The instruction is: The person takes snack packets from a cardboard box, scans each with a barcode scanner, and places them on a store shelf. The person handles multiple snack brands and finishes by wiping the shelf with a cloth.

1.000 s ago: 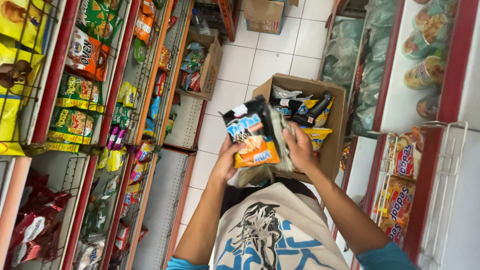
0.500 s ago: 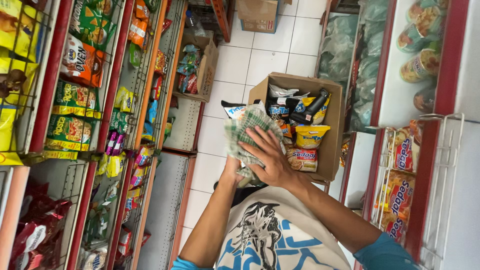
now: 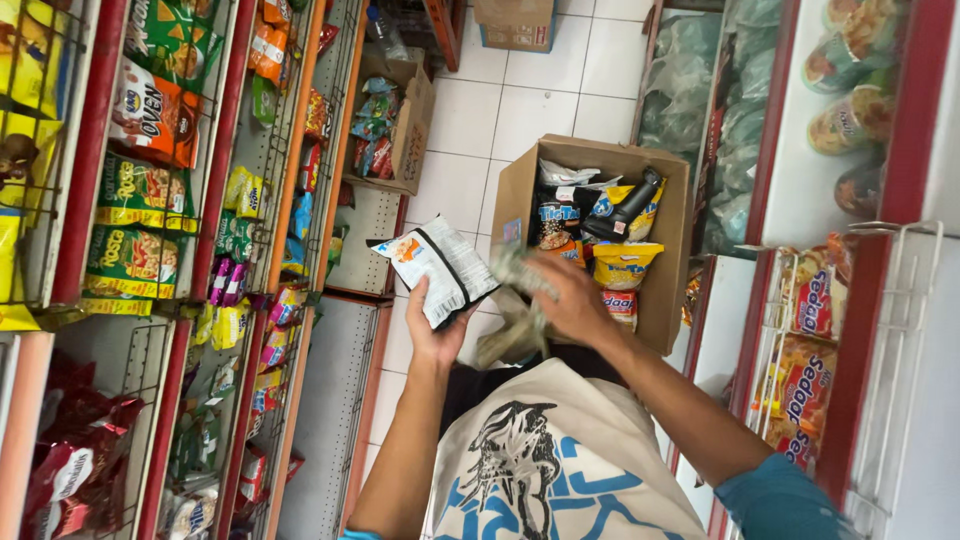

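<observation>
Red-framed wire shelves full of snack bags are running along the far left of the cardboard box. Nearer the box, on its left, the left hand is gripping a white snack packet, fingers curled around its lower edge. Just in front of the box, the right hand is holding a blurred clear wrapper; how its fingers are set cannot be told. Snack packs are filling the box.

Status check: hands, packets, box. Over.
Left hand holds a white snack packet up. Right hand grips a blurred clear wrapper. Open cardboard box of snack bags sits on the floor ahead. Nothing blocking.
</observation>
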